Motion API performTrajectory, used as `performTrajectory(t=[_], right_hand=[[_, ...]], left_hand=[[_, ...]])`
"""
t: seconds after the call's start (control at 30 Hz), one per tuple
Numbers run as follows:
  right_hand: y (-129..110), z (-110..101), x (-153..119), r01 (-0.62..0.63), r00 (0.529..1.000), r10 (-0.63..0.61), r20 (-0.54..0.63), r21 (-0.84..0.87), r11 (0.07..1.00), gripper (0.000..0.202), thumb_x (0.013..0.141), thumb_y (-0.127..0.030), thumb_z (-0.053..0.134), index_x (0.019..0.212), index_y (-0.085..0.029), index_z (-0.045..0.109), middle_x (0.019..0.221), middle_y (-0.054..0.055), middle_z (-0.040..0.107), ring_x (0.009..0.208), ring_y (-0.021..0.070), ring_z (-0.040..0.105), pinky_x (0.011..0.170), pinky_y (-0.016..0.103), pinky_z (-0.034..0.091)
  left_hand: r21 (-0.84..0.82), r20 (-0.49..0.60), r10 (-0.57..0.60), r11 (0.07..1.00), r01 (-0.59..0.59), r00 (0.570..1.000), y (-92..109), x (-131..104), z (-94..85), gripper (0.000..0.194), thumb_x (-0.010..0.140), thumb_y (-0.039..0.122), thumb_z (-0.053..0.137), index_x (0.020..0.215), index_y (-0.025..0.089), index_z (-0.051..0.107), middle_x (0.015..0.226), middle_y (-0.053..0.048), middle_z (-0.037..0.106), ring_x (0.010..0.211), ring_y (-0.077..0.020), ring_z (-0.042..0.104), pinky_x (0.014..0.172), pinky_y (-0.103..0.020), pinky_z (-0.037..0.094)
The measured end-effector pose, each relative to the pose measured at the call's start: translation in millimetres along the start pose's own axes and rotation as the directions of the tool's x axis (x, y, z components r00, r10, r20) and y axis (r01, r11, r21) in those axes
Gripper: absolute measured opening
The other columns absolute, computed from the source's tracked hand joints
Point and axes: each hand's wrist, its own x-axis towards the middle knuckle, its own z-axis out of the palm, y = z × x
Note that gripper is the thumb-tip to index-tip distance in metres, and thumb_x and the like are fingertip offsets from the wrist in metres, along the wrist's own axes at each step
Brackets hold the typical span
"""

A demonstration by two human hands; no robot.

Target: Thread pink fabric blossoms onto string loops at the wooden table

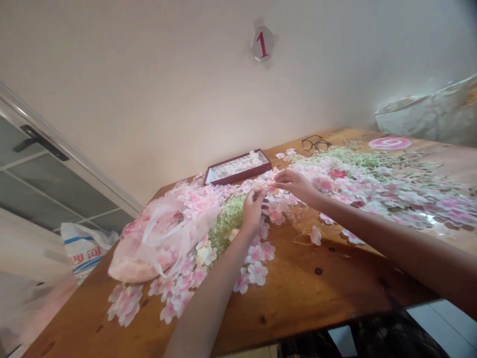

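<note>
We identify a small pink flower (272, 190) between the left hand (254, 208) and the right hand (298, 185); blur hides its exact pose. We locate loose pink and white flowers (257, 272) overlapping in spreads at left and right.

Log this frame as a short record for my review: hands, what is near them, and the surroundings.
Left hand: fingers bent, among pink blossoms; grip unclear
Right hand: fingertips close to the left hand's; any held piece too small to tell
Surface: wooden table
Left of hands: green sprigs, then a sheer pink bag
Beyond hands: dark-red-rimmed tray with pale pieces, by the wall
Far right: black-framed glasses, pink-and-white disc
Wall: round sign reading 1
</note>
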Motion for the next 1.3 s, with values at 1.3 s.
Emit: performTrajectory(t=[1.3], right_hand=[[-34.5,0.5,-30.7,0.043,0.994,-0.041,0.103,-0.019,0.999,0.029,0.081,-0.039,0.039,0.064,-0.017,0.045,0.057,-0.001,0.043,0.051,0.0081,0.04,0.048,0.023,0.031]], left_hand=[[0.286,0.12,0.082,0.951,-0.113,0.989,47.7,-16.0,6.9,0.037,0.07,0.054,0.042,0.065,0.018,0.045,0.054,0.002,0.042,0.048,-0.0076,0.04,0.047,-0.021,0.03]])
